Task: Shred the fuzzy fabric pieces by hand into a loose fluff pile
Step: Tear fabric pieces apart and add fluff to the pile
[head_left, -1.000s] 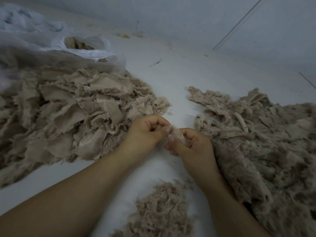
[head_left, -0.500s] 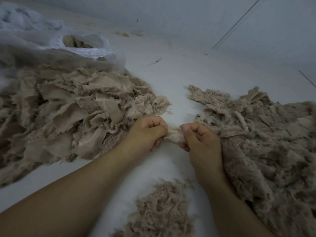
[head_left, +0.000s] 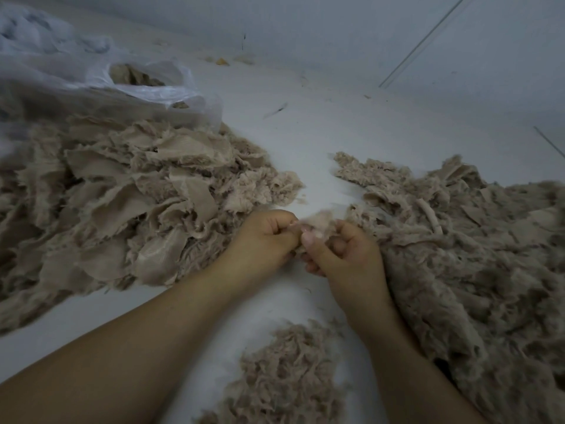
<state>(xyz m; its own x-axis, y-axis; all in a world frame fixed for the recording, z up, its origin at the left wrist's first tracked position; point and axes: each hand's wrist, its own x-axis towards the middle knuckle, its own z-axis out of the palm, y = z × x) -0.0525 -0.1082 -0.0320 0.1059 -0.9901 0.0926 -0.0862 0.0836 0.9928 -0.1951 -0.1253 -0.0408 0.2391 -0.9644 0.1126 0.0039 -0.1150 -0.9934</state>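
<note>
Well short of done, judging by the heaps. Only a small fluff pile [head_left: 284, 374] at the near centre, loose and feathery, between the two forearms. Far more left: a big heap of fabric pieces [head_left: 122, 203] on the left, flat woven backing showing on many, not yet torn; another large mound of fuzzy scraps [head_left: 458, 255] on the right, rougher and stringier, partly worked perhaps, hard to tell.

In the middle, a small tuft of fabric [head_left: 318, 220] pinched between both hands. Left hand [head_left: 266, 237] curled, thumb and fingertips clamped on the tuft's left edge. Right hand [head_left: 345, 252] likewise curled, thumb pressed on the right edge, knuckles touching the right mound. Hands almost touching each other, tuft bunched between them, held just above the surface. Likely mid-tear, with the loosened fibres bound for the near pile.

Underneath, a pale, smooth white floor or sheet [head_left: 305, 139], dotted with stray fibres and a few small crumbs at the far side. At far left, a clear plastic bag [head_left: 146, 87], mouth open, more tan fabric inside, its lower edge resting on the left heap. Beyond, a plain pale wall [head_left: 336, 32] with a thin diagonal line at far right. Dim, bluish light.
</note>
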